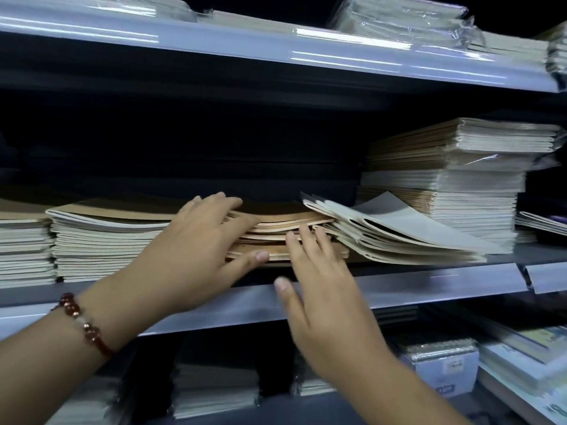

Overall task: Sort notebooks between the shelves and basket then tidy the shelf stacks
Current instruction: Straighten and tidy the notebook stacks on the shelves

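Brown, curled notebooks (276, 237) lie on the middle shelf (399, 289); the left hand (199, 250) grips them, and the right hand (322, 289) touches them with straight fingers.

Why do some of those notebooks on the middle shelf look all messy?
The pale notebooks right of the hands have slid over and fanned out, leaning on the brown-covered stack instead of lying flat. The left hand grips that brown stack, whose covers are curling, and the right hand touches its edge. The tall stack behind sits straighter.
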Available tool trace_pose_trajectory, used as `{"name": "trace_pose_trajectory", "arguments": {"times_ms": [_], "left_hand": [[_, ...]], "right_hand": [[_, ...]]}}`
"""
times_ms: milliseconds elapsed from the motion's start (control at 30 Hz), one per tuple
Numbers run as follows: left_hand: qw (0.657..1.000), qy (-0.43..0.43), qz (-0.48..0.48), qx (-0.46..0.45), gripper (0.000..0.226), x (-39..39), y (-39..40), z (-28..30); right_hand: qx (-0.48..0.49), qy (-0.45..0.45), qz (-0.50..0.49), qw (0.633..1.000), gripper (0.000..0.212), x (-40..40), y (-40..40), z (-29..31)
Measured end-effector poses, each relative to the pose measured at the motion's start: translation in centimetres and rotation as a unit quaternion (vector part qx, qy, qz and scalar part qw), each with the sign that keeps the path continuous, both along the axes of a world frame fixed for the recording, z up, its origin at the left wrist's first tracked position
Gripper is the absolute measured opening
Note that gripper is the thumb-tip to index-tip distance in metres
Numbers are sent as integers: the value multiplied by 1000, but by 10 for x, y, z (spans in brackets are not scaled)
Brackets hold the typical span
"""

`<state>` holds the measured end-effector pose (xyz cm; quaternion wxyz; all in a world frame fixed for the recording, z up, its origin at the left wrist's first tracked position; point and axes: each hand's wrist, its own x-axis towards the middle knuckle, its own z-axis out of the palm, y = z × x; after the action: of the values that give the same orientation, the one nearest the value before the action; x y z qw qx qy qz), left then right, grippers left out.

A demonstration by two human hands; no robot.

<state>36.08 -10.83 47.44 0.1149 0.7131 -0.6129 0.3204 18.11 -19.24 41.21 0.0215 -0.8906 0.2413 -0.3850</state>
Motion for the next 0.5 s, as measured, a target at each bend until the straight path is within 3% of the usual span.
{"name": "trace_pose_trajectory", "arguments": {"times_ms": [133, 367, 500], "left_hand": [[994, -109, 19, 1, 62, -8, -13, -10], [992, -113, 55, 12, 65, -1, -24, -15], [991, -116, 63, -1, 67, 1, -32, -16]], "right_hand": [[-41, 11, -57, 997, 80, 11, 6, -33], [-118, 46, -108, 986, 89, 21, -16, -34], [-96, 77, -88, 988, 91, 18, -19, -28]]}}
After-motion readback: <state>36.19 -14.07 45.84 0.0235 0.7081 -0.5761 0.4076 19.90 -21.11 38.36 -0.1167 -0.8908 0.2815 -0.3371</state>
